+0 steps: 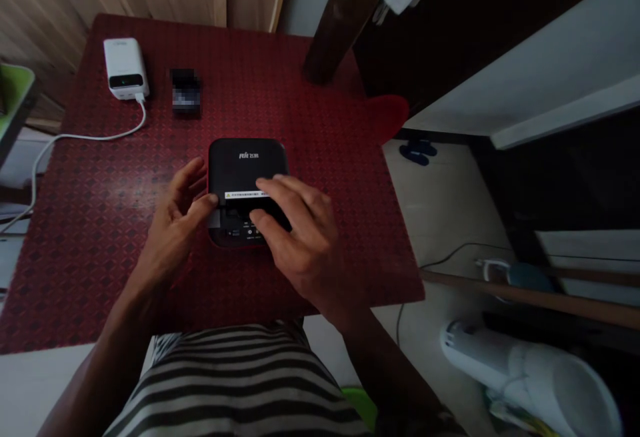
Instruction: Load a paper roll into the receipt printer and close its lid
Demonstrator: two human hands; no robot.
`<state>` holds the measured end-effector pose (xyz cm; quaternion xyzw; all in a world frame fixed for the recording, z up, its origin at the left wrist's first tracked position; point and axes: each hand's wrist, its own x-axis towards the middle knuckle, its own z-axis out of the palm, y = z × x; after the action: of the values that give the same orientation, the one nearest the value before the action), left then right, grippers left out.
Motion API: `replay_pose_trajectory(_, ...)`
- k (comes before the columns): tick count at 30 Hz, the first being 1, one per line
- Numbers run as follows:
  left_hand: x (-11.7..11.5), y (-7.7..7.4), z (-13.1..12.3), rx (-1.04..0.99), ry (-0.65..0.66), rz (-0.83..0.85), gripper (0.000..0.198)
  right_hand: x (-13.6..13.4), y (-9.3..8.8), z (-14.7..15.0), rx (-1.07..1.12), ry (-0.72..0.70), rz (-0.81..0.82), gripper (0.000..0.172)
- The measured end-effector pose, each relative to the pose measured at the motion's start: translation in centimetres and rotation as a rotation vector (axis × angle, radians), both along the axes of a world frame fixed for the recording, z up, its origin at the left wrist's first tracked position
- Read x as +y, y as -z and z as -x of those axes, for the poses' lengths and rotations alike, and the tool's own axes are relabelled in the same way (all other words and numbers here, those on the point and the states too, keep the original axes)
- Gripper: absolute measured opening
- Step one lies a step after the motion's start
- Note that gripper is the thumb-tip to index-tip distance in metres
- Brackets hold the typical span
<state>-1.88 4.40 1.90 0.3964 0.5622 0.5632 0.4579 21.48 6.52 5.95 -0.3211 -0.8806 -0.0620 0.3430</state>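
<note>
A black, rounded-square device (249,170) with a white logo lies flat on the red patterned table (135,223). Across its middle runs a white warning strip (243,194), and small printed icons show on its near part. My left hand (175,213) grips the device's left edge, the thumb tip on the edge and the other fingers curved along the side. Over the right half is my right hand (300,230), thumb and index finger bent onto the top around the seam below the strip. It hides the device's right near corner.
A white power bank (125,67) with a cable (100,137) stands at the far left, beside a blurred dark item (185,93). A tall brown bottle (345,17) is at the back right, near a red rounded shape (390,117). Dark slippers (418,151) lie on the floor.
</note>
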Motion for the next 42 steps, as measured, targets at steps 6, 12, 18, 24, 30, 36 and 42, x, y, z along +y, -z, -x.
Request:
replay_pose_trajectory(6,-0.5,0.1,-0.2,-0.018,0.045,0.052,0.067,0.2,-0.3,-0.4,0.017,-0.065,0.216,0.025)
replay_pose_trajectory(12,-0.6,-0.3,-0.1,0.038,0.077,0.030,0.071,-0.1,-1.0,-0.3,0.013,-0.056,0.294,0.025)
replay_pose_trajectory(18,-0.5,0.0,-0.1,0.049,0.064,0.029,0.070,-0.3,-0.2,0.0,0.062,-0.037,0.374,0.029)
replay_pose_trajectory(24,-2.3,-0.4,-1.1,-0.002,-0.043,0.102,0.064,-0.7,0.9,-2.1,0.292,0.061,0.344,0.039)
replay_pose_trajectory(30,-4.4,-0.7,-1.9,-0.008,-0.047,0.144,0.066,-3.2,2.7,-3.6,0.304,0.166,0.509,0.072)
replay_pose_trajectory(36,-4.1,-0.9,-2.1,0.000,-0.089,0.174,0.058,-4.4,4.6,-2.1,0.319,0.239,0.476,0.064)
replay_pose_trajectory(42,-3.8,-1.2,-2.5,0.011,-0.120,0.187,0.047,-4.3,4.3,-2.1,0.310,0.229,0.485,0.060)
